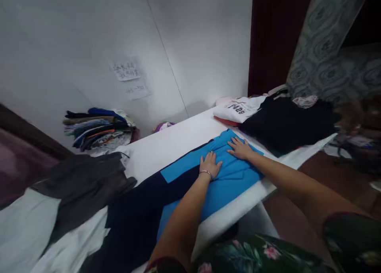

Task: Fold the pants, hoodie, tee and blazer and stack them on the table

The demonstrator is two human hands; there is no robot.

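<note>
A bright blue and navy garment (229,193) lies spread over the white table, with wrinkles running across its blue part. My left hand (210,165), a bracelet at its wrist, rests palm down with fingers spread near the middle of the garment, beside a navy section. Further right, my right hand (239,148) presses flat on the blue cloth near its far right end, fingers apart. Neither hand grips the fabric. The navy part (133,213) stretches left toward other clothes.
Left lie a dark grey garment (89,177) and white garments (74,245). Folded clothes (98,130) are stacked by the wall. At right are a black garment (285,124) and a white printed shirt (241,108). The white table (166,146) runs along the wall.
</note>
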